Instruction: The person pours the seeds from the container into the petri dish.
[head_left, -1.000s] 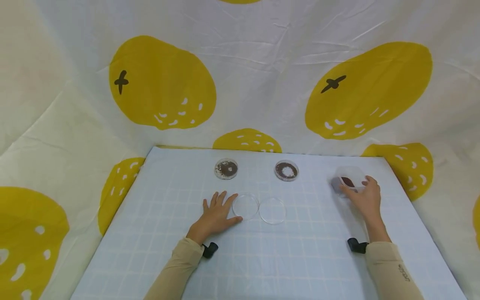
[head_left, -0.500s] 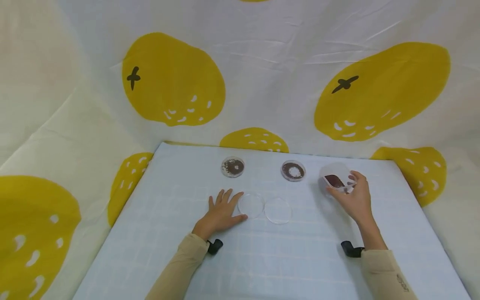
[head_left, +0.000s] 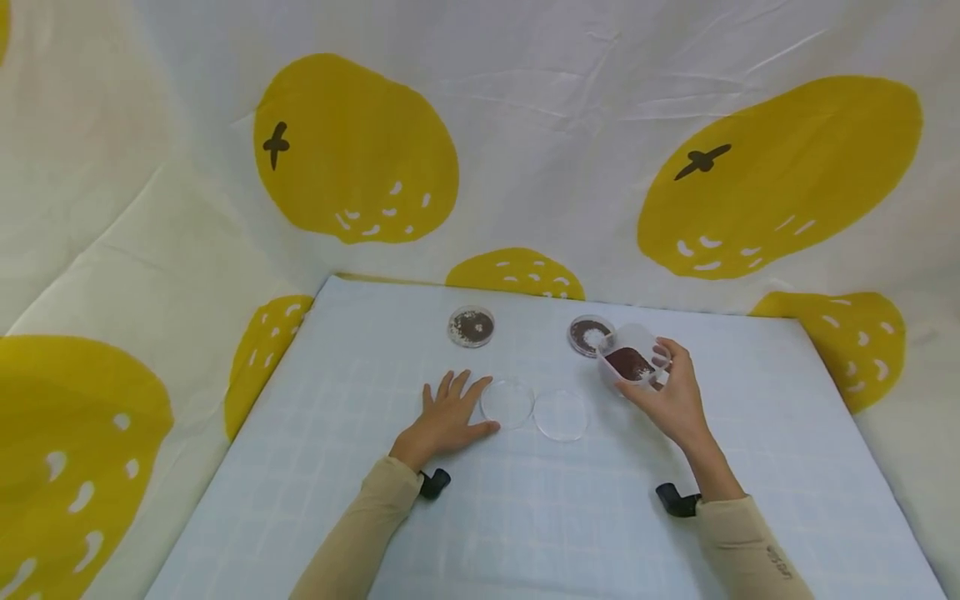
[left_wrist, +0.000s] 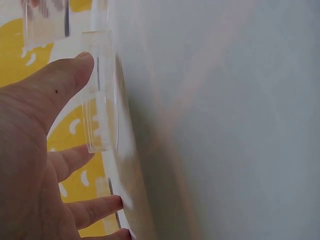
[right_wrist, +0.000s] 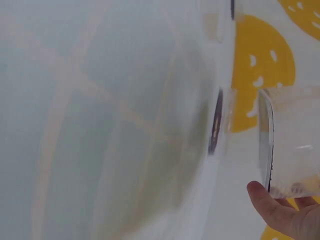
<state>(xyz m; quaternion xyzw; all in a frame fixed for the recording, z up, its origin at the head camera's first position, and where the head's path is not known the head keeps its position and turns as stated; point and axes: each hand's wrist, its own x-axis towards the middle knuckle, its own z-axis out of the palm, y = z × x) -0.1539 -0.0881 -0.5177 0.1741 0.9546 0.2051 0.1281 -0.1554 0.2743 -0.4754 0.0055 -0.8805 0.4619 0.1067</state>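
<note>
In the head view my left hand (head_left: 444, 423) lies on the table with fingers spread. Its thumb and index finger touch the rim of a clear round petri dish (head_left: 507, 403). The left wrist view shows the thumb against the side of this dish (left_wrist: 100, 120). A second clear round dish (head_left: 562, 415) sits close to its right. My right hand (head_left: 677, 400) grips a clear plastic container (head_left: 637, 335) partly filled with dark brown granules, above the table. The container overlaps the front right edge of a petri dish (head_left: 581, 335) with dark granules around a pale centre.
Another petri dish (head_left: 472, 327) with dark granules and pale specks stands at the back left. A pale blue checked cloth covers the table (head_left: 525, 525). A white curtain (head_left: 540, 183) with yellow fruit prints hangs behind it. Each wrist bears a small black camera (head_left: 677, 500).
My right hand has carried the granule container leftward from the table's right side to beside the right filled dish. My left hand stays by the clear dish. The head view has shifted slightly.
</note>
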